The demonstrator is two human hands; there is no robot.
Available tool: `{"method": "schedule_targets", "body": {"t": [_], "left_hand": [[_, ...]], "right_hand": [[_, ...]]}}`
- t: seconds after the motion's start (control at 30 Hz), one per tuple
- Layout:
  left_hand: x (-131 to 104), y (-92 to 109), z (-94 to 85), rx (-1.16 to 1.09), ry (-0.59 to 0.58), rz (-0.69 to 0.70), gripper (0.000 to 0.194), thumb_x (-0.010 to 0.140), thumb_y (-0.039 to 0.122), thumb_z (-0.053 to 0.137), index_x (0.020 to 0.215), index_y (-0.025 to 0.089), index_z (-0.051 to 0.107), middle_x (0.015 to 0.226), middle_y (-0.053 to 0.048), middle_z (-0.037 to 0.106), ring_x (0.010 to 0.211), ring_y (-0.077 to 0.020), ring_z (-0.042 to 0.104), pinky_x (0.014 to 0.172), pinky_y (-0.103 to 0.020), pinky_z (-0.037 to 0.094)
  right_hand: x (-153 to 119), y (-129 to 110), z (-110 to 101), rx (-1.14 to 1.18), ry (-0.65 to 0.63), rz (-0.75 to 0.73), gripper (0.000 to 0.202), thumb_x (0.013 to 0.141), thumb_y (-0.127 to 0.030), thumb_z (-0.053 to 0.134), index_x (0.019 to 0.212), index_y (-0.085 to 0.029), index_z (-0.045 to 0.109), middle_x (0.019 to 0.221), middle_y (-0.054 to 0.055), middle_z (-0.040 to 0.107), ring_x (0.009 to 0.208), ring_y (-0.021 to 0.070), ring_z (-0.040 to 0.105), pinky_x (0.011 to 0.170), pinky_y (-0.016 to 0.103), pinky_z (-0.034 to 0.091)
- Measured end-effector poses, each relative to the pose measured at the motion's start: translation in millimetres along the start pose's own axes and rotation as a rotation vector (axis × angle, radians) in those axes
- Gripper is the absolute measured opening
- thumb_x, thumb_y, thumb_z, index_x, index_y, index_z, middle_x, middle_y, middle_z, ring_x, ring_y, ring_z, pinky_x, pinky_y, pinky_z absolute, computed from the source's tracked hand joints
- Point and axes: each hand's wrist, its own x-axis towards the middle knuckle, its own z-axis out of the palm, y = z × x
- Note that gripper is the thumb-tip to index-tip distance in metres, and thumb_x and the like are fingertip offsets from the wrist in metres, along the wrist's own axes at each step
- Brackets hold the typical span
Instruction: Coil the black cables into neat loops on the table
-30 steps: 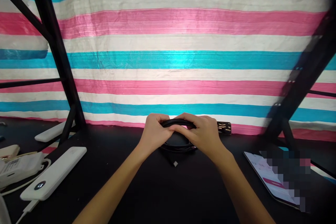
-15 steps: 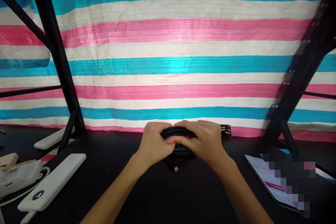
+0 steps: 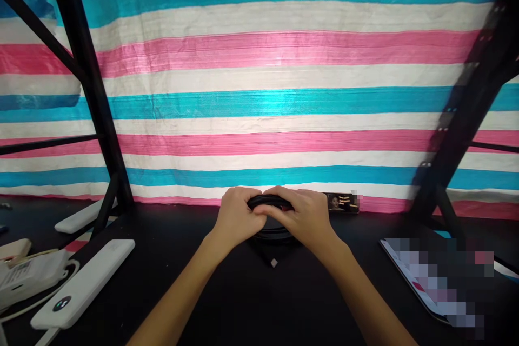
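Cable (image 3: 276, 234) is held coiled at the frame's lower centre by left hand (image 3: 238, 215) and right hand (image 3: 310, 213), closed around its top; plug (image 3: 274, 263) is seen below.

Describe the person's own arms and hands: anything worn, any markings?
Left hand and right hand: bare, no gloves. Left forearm and right forearm: no sleeves, watch or bracelet within the frame, no evident markings. Fingers partly hidden, so rings can't be ruled out.
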Motion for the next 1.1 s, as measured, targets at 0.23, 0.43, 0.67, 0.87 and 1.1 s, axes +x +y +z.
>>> {"method": "schedule_targets", "body": {"t": [0.23,0.43,0.67,0.87,1.1], "left_hand": [[3,-7,7.2,-0.072,-0.048,-0.020,0.009,0.052,0.014,0.041,0.046,0.015,0.048,0.049,0.003,0.030,0.052,-0.0092,0.030,0.049,-0.023,0.023],[0,0,0.9,-0.099,-0.060,0.010,0.010,0.051,0.013,0.040,0.046,0.014,0.049,0.049,0.003,0.031,0.051,-0.0090,0.029,0.048,-0.023,0.023],[-5,7,-9.3,-0.089,-0.056,0.068,0.007,0.050,0.014,0.041,0.046,0.014,0.046,0.048,0.003,0.028,0.051,-0.0083,0.026,0.047,-0.023,0.021],[-5,3,-6.0,-0.078,-0.048,0.056,0.007,0.051,0.013,0.040,0.046,0.015,0.044,0.048,0.003,0.031,0.051,-0.0085,0.029,0.047,-0.023,0.021],[-3,1,-5.2,-0.071,-0.066,0.060,0.006,0.051,0.012,0.040,0.046,0.015,0.043,0.049,0.004,0.031,0.052,-0.0082,0.029,0.047,-0.023,0.021]], "right_hand": [[0,2,3,-0.103,0.023,-0.057,0.044,0.081,-0.057,0.050,0.067,-0.020,0.070,0.044,0.001,0.059,0.041,0.0114,0.052,0.047,0.023,0.022],[-1,-4,-3,-0.146,0.068,-0.091,0.040,0.080,-0.055,0.053,0.066,-0.020,0.069,0.042,-0.001,0.058,0.040,0.0104,0.051,0.047,0.023,0.025],[0,-15,-13,-0.165,0.155,-0.150,0.036,0.078,-0.051,0.058,0.065,-0.020,0.068,0.044,-0.002,0.060,0.041,0.0099,0.053,0.048,0.022,0.030],[1,-14,-10,-0.184,0.197,-0.165,0.039,0.078,-0.055,0.057,0.063,-0.020,0.067,0.044,-0.003,0.061,0.041,0.0092,0.054,0.047,0.023,0.030],[2,-13,-8,-0.183,0.236,-0.189,0.045,0.077,-0.059,0.055,0.061,-0.018,0.066,0.043,-0.003,0.059,0.039,0.0080,0.052,0.047,0.023,0.028]]}}
